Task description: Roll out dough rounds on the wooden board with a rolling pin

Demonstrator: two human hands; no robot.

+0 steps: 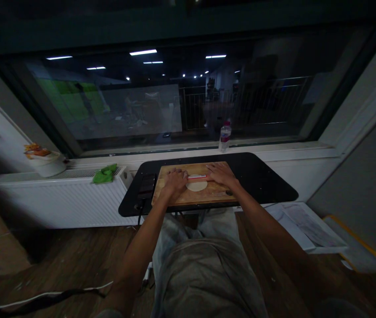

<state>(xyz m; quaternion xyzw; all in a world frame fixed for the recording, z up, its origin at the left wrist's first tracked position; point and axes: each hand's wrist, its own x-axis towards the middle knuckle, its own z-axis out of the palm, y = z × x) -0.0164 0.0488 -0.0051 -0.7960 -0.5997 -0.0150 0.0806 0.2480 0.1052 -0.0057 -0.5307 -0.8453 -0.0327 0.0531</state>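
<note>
A rolling pin (197,177) with a white and red label lies crosswise on a wooden cutting board (201,198). My left hand (176,181) is over its left end, fingers bent forward. Over the right end is my right hand (221,173), its fingers reaching past the pin toward the far edge of the board. Both palms hide the pin's ends. A flat, pale round of dough (197,186) shows between my hands, just on the near side of the pin; the pin seems to cover its far edge.
The board stands on a black table (264,185) below a window. A dark device (147,185) with a cable lies left of it. A bottle (225,137) stands on the sill, a green cloth (105,174) on the radiator (75,201). A white box (307,225) sits at the lower right.
</note>
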